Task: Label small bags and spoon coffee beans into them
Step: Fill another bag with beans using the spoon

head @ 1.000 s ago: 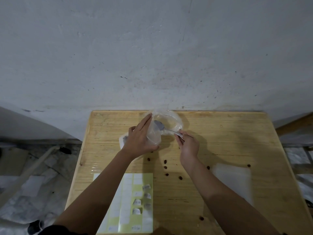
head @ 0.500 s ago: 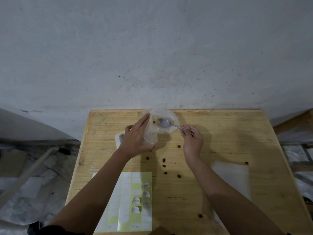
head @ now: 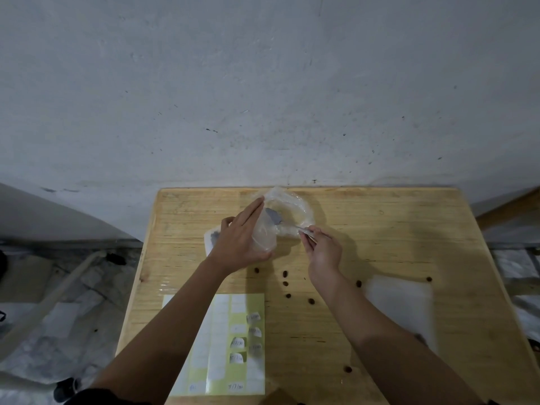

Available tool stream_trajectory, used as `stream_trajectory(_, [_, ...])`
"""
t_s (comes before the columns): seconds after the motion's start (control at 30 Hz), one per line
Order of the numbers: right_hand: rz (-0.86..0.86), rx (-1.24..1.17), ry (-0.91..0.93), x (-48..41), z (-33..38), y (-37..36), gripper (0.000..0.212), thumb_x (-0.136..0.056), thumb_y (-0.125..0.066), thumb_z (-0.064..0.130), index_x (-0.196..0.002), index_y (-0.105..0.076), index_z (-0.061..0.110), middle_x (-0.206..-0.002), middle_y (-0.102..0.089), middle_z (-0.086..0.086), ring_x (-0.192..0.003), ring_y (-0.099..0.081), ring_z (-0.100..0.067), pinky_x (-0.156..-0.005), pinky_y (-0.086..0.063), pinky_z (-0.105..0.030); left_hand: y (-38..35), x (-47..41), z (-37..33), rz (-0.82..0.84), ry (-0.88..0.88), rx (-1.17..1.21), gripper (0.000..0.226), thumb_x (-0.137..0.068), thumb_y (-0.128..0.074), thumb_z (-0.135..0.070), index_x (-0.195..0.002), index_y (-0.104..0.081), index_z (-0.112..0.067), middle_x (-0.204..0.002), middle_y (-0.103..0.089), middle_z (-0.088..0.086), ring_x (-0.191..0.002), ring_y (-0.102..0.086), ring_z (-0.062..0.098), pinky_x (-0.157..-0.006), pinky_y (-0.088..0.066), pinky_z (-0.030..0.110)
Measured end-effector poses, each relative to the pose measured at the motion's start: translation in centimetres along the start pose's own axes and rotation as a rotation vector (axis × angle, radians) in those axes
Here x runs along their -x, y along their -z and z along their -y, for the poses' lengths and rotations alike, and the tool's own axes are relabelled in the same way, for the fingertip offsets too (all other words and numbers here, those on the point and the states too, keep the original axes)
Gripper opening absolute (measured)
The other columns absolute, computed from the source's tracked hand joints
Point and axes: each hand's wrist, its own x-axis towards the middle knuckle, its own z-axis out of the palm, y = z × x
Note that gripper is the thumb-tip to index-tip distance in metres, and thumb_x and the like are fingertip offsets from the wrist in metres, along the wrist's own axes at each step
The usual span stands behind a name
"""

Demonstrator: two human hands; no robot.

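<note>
Left hand [head: 242, 244] holds the small bag [head: 264, 236] between thumb and straight fingers, right hand [head: 323, 252] pinches the spoon [head: 273, 215] by its handle end; since half a second ago we have swung the spoon bowl from the larger clear bag [head: 298, 204] beyond the right fingertips across to the small bag's mouth, so a transfer looks under way, though we cannot tell whether the bowl carries beans. Loose beans [head: 285, 273] lie on the wooden table [head: 380, 223] just behind both wrists, label sheet [head: 230, 343] under the left forearm, grey wall [head: 263, 83] beyond the grip
</note>
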Motion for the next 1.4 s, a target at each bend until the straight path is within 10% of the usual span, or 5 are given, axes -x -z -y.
stream_trajectory(0.57, [0.288, 0.275, 0.405, 1.6, 4.2, 0.7, 0.013, -0.092, -0.054, 0.005, -0.097, -0.064, -0.003, -0.089, -0.066, -0.011, -0.084, -0.066, -0.019, -0.080, -0.057, -0.024, -0.2, -1.8, -1.4, -0.109, 0.305, 0.204, 0.120, -0.046, -0.052, -0.071, -0.148, -0.015, -0.018, -0.154, -0.010, -0.011, -0.138, -0.022, 0.008, -0.100, -0.027, 0.039])
stream_trajectory(0.83, [0.450, 0.490, 0.584, 2.4, 4.5, 0.6, 0.019, -0.092, -0.056, 0.008, -0.086, -0.068, 0.021, -0.091, -0.070, -0.004, -0.089, -0.068, -0.018, -0.083, -0.055, -0.023, 0.0, -2.3, -1.3, -0.092, 0.332, 0.188, 0.113, -0.063, -0.078, -0.054, -0.148, -0.014, -0.014, -0.156, -0.008, -0.009, -0.140, -0.018, 0.010, -0.102, -0.026, 0.042])
stream_trajectory(1.4, [0.049, 0.239, 0.663, -1.7, 9.1, 5.0, 0.025, -0.092, -0.057, 0.011, -0.110, -0.064, -0.005, -0.085, -0.066, -0.002, -0.071, -0.067, 0.001, -0.068, -0.054, -0.014, 0.3, -1.6, -0.8, -0.134, 0.324, 0.226, 0.123, -0.044, -0.051, -0.075, -0.146, -0.020, -0.015, -0.151, -0.013, -0.010, -0.135, -0.024, 0.010, -0.099, -0.027, 0.042])
